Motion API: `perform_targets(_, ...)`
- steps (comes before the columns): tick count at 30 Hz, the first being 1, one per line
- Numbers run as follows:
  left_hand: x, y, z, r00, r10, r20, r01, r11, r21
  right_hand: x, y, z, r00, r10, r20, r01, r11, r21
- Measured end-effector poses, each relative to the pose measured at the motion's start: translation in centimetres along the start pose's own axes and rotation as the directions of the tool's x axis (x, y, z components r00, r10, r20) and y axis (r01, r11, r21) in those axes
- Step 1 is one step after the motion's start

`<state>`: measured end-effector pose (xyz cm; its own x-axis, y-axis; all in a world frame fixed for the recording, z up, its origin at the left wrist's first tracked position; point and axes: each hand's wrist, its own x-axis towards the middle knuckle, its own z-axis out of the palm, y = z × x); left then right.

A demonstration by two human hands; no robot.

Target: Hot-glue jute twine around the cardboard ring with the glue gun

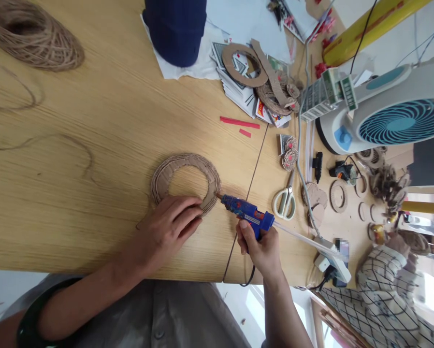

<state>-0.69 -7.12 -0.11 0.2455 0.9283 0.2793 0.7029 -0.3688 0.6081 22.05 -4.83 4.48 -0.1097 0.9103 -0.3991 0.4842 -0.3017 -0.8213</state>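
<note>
Cardboard ring [162,181], near edge under left fingers [190,214], slightly spread; right fingers [241,239] wrapped round blue glue gun [249,211]

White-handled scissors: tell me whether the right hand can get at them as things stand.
Probably yes: the white-handled scissors lie near the right hand with their handles uncovered, but it would likely have to put down the blue hot glue gun it holds first.
</note>
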Motion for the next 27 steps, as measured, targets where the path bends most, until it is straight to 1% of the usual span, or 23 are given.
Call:
perform_targets(7,0.0,0.0,0.1,1.0,-0.014,-0.001,0.014,0.999,-0.03,-0.3,0.3,0.0,1.0,0.022,0.013,-0.023,0.998,0.062)
perform_targets(12,0.0,0.0,0.2,1.0,-0.004,-0.018,0.004,1.0,-0.02,-0.1,0.3,0.0,1.0,-0.02,0.006,0.019,0.992,0.124)
perform_targets(18,0.1,-0.1,0.3,1.0,0.003,-0.024,-0.003,1.0,-0.014,0.7,0.6,0.1,0.999,0.01,0.041,-0.019,0.972,0.234)
perform_targets(23,0.0,0.0,0.2,1.0,0.002,-0.01,-0.002,1.0,-0.018,1.7,0.7,0.0,0.999,-0.017,0.034,0.008,0.963,0.27)
perform_targets(27,-0.1,-0.1,0.3,1.0,-0.003,-0.012,0.002,1.0,-0.01,2.2,0.6,0.0,0.999,-0.015,0.049,-0.001,0.954,0.301)
